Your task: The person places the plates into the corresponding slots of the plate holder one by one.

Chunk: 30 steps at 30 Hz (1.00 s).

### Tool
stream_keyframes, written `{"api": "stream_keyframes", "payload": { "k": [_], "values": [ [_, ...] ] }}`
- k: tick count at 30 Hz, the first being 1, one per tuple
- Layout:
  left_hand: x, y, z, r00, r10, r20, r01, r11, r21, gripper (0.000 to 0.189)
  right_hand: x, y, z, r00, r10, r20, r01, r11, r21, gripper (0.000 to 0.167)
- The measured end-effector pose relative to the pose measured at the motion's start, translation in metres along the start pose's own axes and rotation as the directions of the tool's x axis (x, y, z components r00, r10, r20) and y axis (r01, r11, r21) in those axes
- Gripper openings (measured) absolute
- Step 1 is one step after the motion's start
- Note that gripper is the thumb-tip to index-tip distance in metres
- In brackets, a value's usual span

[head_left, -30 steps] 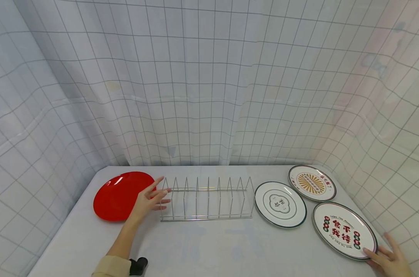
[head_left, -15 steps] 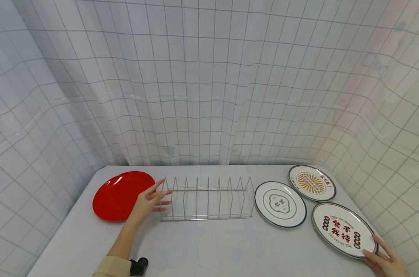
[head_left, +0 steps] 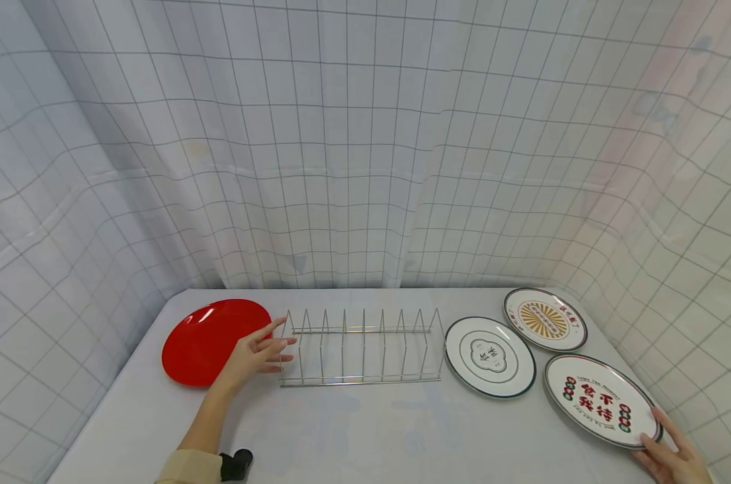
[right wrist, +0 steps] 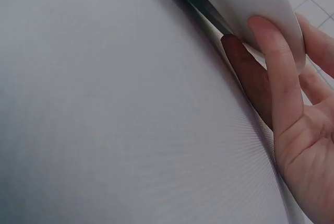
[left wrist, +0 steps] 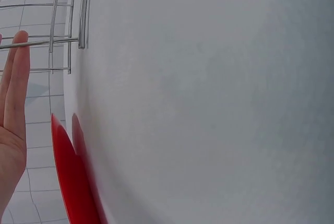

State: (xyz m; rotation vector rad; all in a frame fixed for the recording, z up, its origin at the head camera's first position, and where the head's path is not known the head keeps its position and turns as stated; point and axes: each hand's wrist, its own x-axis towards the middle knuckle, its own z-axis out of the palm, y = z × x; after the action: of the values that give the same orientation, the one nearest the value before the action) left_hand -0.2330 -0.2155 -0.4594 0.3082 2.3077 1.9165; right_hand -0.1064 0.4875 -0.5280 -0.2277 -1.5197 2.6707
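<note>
My right hand [head_left: 674,450] pinches the near right rim of a white plate [head_left: 604,403] with red characters and a dark rim. In the right wrist view, fingers [right wrist: 279,72] lie on both sides of the plate's pale edge [right wrist: 250,4], close above the tabletop. My left hand [head_left: 250,356] has its fingers extended at the left end of a wire dish rack [head_left: 362,382], whose slots hold nothing. Fingertips overlap the end wires in the left wrist view; firm contact cannot be told. A red plate [head_left: 211,343] lies just left of that hand.
Left of the held plate lies a white plate [head_left: 489,356] with a black emblem. Behind is another plate [head_left: 543,319] with a golden sunburst. The white table [head_left: 365,437] is bounded at the back and sides by a checked curtain [head_left: 365,168].
My right hand's raised finger has come down onto the plate's rim, and the hand now pinches it. The plate has shifted very slightly. My left hand has drawn back a little at the rack.
</note>
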Motion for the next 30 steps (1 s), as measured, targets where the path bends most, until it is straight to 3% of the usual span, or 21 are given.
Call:
{"api": "stream_keyframes", "payload": {
  "k": [3, 6, 9, 14, 17, 20, 23, 27, 30],
  "values": [
    [0.0, 0.0, -0.002, 1.0, 0.001, 0.007, -0.001, 1.0, 0.004, 0.056, 0.001, 0.003, -0.004, 0.995, -0.019, 0.099, 0.008, 0.994, 0.105, 0.055],
    [-0.001, 0.0, -0.003, 1.0, 0.006, 0.011, -0.006, 1.0, 0.005, 0.057, 0.003, 0.006, -0.007, 0.988, -0.026, 0.149, 0.001, 0.986, 0.165, 0.059],
    [-0.001, -0.001, -0.003, 1.0, 0.011, 0.018, -0.011, 1.0, 0.0, 0.057, 0.004, 0.008, -0.007, 0.988, -0.046, 0.146, 0.016, 0.98, 0.198, 0.066],
    [0.0, -0.003, -0.004, 1.0, 0.01, 0.029, -0.01, 1.0, -0.006, 0.058, -0.001, 0.004, 0.005, 0.979, -0.146, 0.139, 0.092, 0.937, 0.338, 0.068],
    [0.0, -0.003, -0.004, 1.0, 0.009, 0.028, -0.009, 1.0, -0.006, 0.059, -0.005, -0.003, 0.017, 0.962, -0.226, 0.151, 0.159, 0.918, 0.363, 0.068],
    [-0.001, -0.003, -0.004, 1.0, 0.01, 0.022, -0.01, 1.0, -0.003, 0.058, -0.004, -0.012, 0.037, 0.934, -0.307, 0.184, 0.256, 0.932, 0.256, 0.069],
    [-0.002, -0.003, -0.005, 1.0, 0.013, 0.021, -0.013, 1.0, -0.003, 0.058, 0.001, -0.022, 0.063, 0.896, -0.37, 0.246, 0.328, 0.924, 0.195, 0.068],
    [-0.001, -0.003, -0.005, 0.999, 0.019, 0.032, -0.019, 1.0, -0.006, 0.058, 0.012, -0.032, 0.103, 0.842, -0.435, 0.321, 0.363, 0.895, 0.259, 0.066],
    [-0.001, -0.004, -0.004, 0.999, 0.022, 0.036, -0.022, 1.0, -0.004, 0.058, 0.023, -0.033, 0.135, 0.816, -0.464, 0.344, 0.399, 0.883, 0.246, 0.064]
  ]
}}
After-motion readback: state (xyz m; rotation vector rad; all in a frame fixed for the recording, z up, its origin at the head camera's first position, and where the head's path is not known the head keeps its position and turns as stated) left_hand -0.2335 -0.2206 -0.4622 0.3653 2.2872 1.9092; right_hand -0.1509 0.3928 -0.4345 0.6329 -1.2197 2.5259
